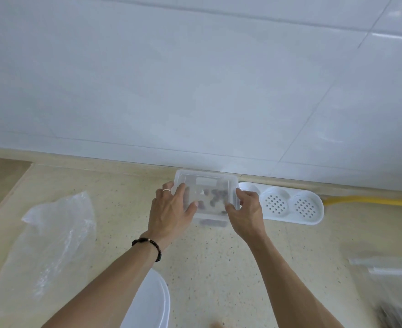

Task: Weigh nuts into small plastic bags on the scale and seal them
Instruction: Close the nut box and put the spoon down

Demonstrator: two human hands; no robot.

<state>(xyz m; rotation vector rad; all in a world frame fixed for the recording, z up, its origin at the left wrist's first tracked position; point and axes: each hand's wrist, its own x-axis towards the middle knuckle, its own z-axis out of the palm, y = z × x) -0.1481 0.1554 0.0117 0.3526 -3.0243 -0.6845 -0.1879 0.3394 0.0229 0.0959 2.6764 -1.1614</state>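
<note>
- A clear plastic box (207,197) with its lid on is sitting on the speckled counter (219,261), close against the base of the white tiled wall (195,79); dark nuts (215,197) are showing through the lid, though blur is hiding how many.
- The left hand (171,209) is lying on the box's left half, its fingers spread and bent over the lid and the left edge, gripping the box; a pale ring is sitting on one finger and a dark bead bracelet (147,247) is circling the wrist.
- The right hand (246,211) is gripping the box's right front corner, its fingers curled over the rim.
- Just to the right of the box, a white holder (290,204) with round perforated cups is lying along the wall, and a yellow pipe (370,200) is running on past it to the right.
- Well to the left of the box, a crumpled clear plastic bag (60,233) is lying on the counter.
- In front of the box, under the left forearm, a white rounded lid (152,301) is resting near the bottom edge of the view.
- Far to the right of the box and nearer the viewer, more clear plastic bags (389,273) are lying blurred at the edge of the view.
</note>
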